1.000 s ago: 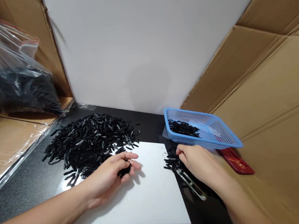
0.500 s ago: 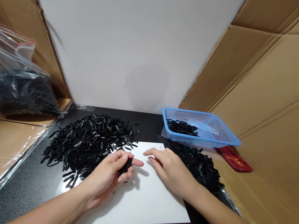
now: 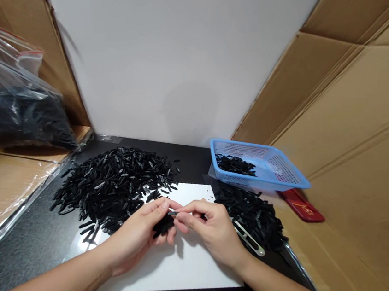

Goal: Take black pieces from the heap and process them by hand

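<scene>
Left hand [image 3: 139,232] cups a small bunch of black strips [image 3: 163,224], fingers curled around them, palm turned inward. Right hand [image 3: 213,229] meets it fingertip to fingertip; thumb and forefinger pinch the end of one black strip [image 3: 173,213] that sticks out of the bunch. So both hands are closed, the left on the bunch, the right on the single piece. The pinch sits just above the white sheet [image 3: 193,268], which lies flat under both hands on the black tabletop [image 3: 28,255].

Just right of the grip, past the right knuckles: metal tweezers [image 3: 249,240] lying on the table, partly on a loose heap of black strips [image 3: 253,213]. That smaller heap touches the sheet's right edge.

Left of and beyond the grip: a big pile of the same strips [image 3: 115,184], its near edge spilling onto the sheet, close to the left fingers.

Beyond-right of the grip: blue mesh basket [image 3: 281,173], tilted, with a few strips inside at its far-left corner. A red flat object [image 3: 301,206] lies just beside the basket's near-right corner.

Far left, well apart from the hands: clear zip bag [image 3: 16,104] full of black pieces, resting on cardboard [image 3: 7,183]. White wall panel [image 3: 185,58] at the back, cardboard wall [image 3: 357,110] on the right.
</scene>
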`<action>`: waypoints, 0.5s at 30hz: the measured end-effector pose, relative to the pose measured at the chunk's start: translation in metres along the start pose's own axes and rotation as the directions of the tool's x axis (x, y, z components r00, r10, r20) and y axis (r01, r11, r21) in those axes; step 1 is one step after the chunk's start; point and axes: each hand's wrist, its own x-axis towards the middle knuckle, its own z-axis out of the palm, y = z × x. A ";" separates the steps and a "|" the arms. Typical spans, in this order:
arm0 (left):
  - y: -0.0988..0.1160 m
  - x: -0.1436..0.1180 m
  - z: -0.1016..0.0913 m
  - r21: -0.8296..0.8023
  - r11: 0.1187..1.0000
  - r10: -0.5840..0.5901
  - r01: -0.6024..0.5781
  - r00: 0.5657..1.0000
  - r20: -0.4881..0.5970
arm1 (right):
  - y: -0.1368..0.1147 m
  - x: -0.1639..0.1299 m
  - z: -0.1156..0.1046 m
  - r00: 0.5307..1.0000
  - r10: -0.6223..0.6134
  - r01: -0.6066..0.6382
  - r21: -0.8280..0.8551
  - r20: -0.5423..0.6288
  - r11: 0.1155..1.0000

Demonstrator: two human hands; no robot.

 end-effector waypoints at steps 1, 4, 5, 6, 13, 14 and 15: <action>0.001 0.000 0.001 -0.013 1.000 -0.001 0.001 1.000 -0.007 | 0.000 0.000 -0.001 1.000 0.005 -0.004 0.033 -0.011 0.999; 0.003 0.000 0.001 -0.051 0.999 0.002 -0.003 1.000 -0.024 | 0.000 -0.001 -0.005 0.996 -0.050 0.053 0.038 -0.071 0.998; 0.003 0.000 0.001 -0.058 0.998 0.000 -0.002 1.000 -0.025 | 0.000 -0.002 -0.006 0.993 -0.081 0.083 0.024 -0.090 0.996; 0.003 0.000 0.001 -0.062 0.998 -0.005 0.004 1.000 -0.023 | 0.000 -0.002 -0.008 0.988 -0.111 0.113 0.008 -0.104 0.994; 0.006 0.000 0.002 -0.017 1.000 -0.010 0.010 0.999 0.039 | 0.000 -0.003 -0.012 0.958 -0.261 0.248 -0.114 -0.115 0.962; 0.006 0.000 0.003 0.001 1.000 -0.007 0.007 0.999 0.047 | 0.000 -0.003 -0.012 0.955 -0.276 0.261 -0.129 -0.110 0.956; 0.006 -0.001 0.003 0.018 1.000 -0.004 0.003 0.999 0.054 | 0.000 -0.003 -0.012 0.952 -0.290 0.274 -0.145 -0.102 0.951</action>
